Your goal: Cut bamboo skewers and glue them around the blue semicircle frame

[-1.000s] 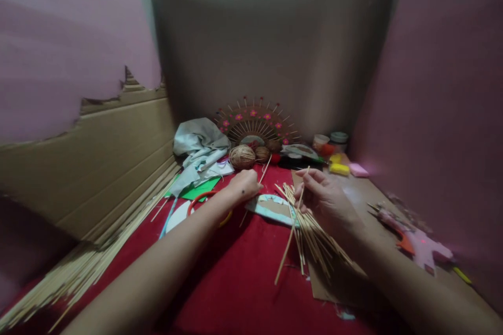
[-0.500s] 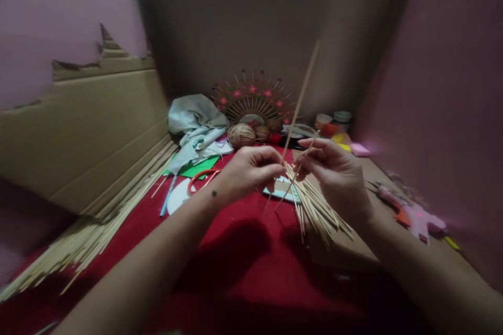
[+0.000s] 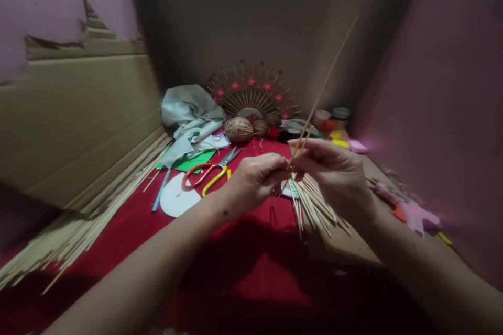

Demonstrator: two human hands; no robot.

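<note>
My left hand is closed, pinching a long thin bamboo stick that leans up to the right. Meeting it at the fingertips is my right hand, also closed, with a shorter bamboo stick in its pinch. The two sticks lie close together, almost side by side, and their lower ends poke out beneath the fingers. Whether the right fingers also grip the long stick is hard to see. Under the hands is a pile of cut bamboo sticks, partly covered by the right hand.
Scissors rest by a white disc on the red cloth. Long sticks line the left, beside cardboard. Twine balls and a decorated fan stand behind. A pink glue gun lies right.
My hands have come together, bringing the two sticks nearly side by side. The long stick now leans further right. More of the scissors shows beyond my left hand.
</note>
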